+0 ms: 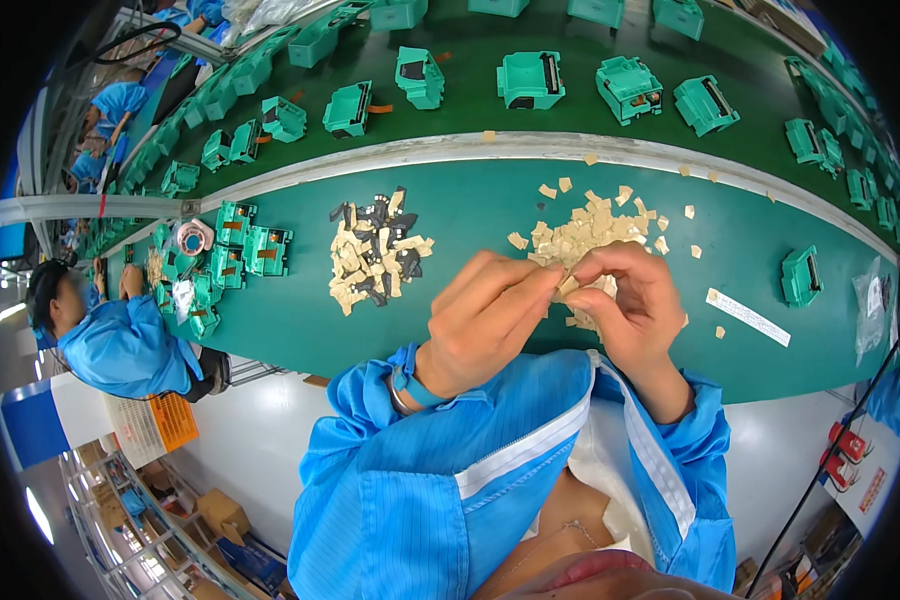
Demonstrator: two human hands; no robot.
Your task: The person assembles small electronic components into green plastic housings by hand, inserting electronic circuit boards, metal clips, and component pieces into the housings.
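Observation:
My left hand [485,320] and my right hand [635,305] meet over the near side of a pile of small tan pieces [595,228]. Fingertips of both are pinched together around a small tan piece [570,286], which they mostly cover. Beneath the hands, a few more tan pieces show on the green work mat [450,190]. Left of my left hand lies a second pile [375,250], where tan pieces are mixed with small black parts. Single tan pieces are scattered around the right-hand pile.
Green plastic housings [268,250] are grouped at the left beside a tape roll [192,238]. Another housing [800,276] sits right, near a white printed strip [748,318] and a clear bag [870,310]. Beyond a metal rail [450,148], more housings line a green belt. A co-worker [125,335] sits left.

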